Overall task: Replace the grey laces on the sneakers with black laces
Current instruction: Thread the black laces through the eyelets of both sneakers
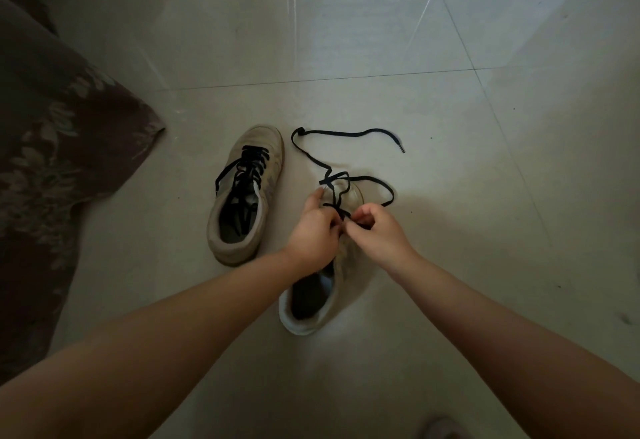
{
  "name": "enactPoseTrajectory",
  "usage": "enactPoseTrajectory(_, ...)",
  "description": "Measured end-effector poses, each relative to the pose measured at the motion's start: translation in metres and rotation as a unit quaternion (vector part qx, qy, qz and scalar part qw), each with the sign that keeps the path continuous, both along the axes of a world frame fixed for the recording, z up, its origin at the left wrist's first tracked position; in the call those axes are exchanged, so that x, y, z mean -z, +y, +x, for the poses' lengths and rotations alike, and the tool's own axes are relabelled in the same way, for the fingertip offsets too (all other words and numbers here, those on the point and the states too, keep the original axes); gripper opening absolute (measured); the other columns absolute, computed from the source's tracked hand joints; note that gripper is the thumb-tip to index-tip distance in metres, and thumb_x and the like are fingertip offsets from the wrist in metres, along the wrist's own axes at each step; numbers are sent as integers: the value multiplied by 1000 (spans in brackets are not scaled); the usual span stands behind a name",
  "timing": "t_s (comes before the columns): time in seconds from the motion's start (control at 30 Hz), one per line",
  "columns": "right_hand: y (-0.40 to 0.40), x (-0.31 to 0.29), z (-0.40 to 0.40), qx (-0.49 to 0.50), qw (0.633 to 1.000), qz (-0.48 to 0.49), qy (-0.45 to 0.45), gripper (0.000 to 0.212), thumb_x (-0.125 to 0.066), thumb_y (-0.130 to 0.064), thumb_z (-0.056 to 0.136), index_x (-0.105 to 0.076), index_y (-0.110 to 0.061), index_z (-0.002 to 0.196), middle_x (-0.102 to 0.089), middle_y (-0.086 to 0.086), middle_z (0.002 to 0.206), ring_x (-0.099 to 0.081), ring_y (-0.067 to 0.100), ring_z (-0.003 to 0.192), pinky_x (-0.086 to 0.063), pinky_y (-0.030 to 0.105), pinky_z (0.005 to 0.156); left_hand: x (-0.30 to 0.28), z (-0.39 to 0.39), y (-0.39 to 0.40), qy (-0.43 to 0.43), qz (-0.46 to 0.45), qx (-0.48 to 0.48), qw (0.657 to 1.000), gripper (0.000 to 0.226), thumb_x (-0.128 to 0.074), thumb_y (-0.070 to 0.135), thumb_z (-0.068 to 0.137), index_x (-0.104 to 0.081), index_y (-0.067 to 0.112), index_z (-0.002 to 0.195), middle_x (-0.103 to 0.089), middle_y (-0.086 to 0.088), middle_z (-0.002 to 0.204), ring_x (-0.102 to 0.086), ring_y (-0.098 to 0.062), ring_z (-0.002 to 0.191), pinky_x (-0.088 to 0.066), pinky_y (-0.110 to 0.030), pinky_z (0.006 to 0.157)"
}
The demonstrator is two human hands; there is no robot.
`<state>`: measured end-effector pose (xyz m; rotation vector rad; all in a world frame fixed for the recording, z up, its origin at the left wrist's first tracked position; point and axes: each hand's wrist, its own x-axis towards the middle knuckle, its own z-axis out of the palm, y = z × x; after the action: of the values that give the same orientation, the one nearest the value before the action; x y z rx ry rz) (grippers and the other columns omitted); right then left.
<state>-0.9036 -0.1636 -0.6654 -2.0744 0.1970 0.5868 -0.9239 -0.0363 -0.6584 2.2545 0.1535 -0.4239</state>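
Head view: on the tiled floor (381, 109), both hands work the near sneaker (332, 286); left hand (313, 231) and right hand (379, 231) each pinch its black lace (332, 158), whose loose end trails beyond the toe, beside the laced sneaker (242, 196)

- i see two bare forearms coming in from the lower corners, no sleeves anywhere along them.
- my left hand (313, 231) shows no ring, watch or glove that i can make out.
- my right hand (379, 231) looks just as bare, wrist uncovered too.
- the dim light leaves nails and finer detail unreadable.
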Motion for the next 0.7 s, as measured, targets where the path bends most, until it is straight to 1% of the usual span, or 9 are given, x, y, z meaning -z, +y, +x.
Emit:
enactPoseTrajectory(0.2,-15,2,-7,-2,1000,-5,-12,11,-62,-27,89,-57,-17,89,-56,-6,80,-52,8,73,-40,20,61,-25,5,36,46,-137,-93,985,12,-49,15,97,-60,11,92,-37,-2,148,-36,-15,133,-25,-22,104)
enactPoseTrajectory(0.3,-15,6,-8,-15,999,-25,-30,16,-65,-34,86,-57,-20,84,-58,-7,79,-56,12,77,-46,27,69,-31,5,51,149,-450,-200,857,16,-34,7,101,-46,5,91,-61,-20,119,-61,-23,110,-50,-31,94)
enactPoseTrajectory(0.33,-14,6,-7,-17,999,-34,-33,16,-66,-35,85,-57,-23,81,-59,-8,78,-57,13,77,-48,31,72,-31,4,54,173,-492,-217,825,17,-30,7,102,-44,5,93,-65,-21,103,-66,-25,98,-56,-33,85)
enactPoseTrajectory(0.4,-12,7,-4,-22,998,-50,-40,16,-68,-37,81,-56,-27,76,-60,-9,77,-59,14,78,-51,38,77,-27,2,56,194,-483,-241,819,20,-29,9,103,-42,8,88,-56,-11,75,-62,-20,73,-59,-31,71)
enactPoseTrajectory(0.47,-12,5,-3,-27,994,-78,-66,17,-68,-37,77,-54,-29,73,-60,-9,77,-59,15,78,-51,41,78,-24,1,59,155,-386,-217,883,23,-31,9,102,-40,11,81,-43,-2,66,-46,-14,61,-51,-21,58)
enactPoseTrajectory(0.53,-13,4,-3,-28,990,-105,-94,18,-68,-36,74,-51,-32,70,-58,-8,79,-57,15,78,-48,40,77,-27,-1,72,47,-150,-70,985,20,-34,10,101,-42,10,83,-42,-3,66,-39,-13,59,-40,-14,51)
enactPoseTrajectory(0.57,-13,3,-4,-25,988,-111,-100,19,-68,-35,73,-50,-32,70,-57,-7,80,-56,15,78,-48,39,76,-31,-2,81,4,-8,37,999,16,-35,12,101,-45,8,89,-46,-6,70,-41,-15,61,-38,-16,53)
enactPoseTrajectory(0.63,-13,4,-5,-18,989,-113,-97,20,-69,-34,74,-50,-30,70,-56,-6,80,-55,13,74,-46,35,71,-44,-7,96,14,205,224,953,19,-34,16,100,-47,6,109,-53,-10,85,-47,-21,73,-39,-26,66)
enactPoseTrajectory(0.7,-12,5,-5,-13,989,-109,-100,22,-70,-30,75,-49,-28,68,-55,-4,78,-53,13,70,-43,30,64,-57,-12,100,97,317,329,884,27,-35,15,99,-42,6,124,-56,-11,103,-52,-25,86,-40,-32,72)
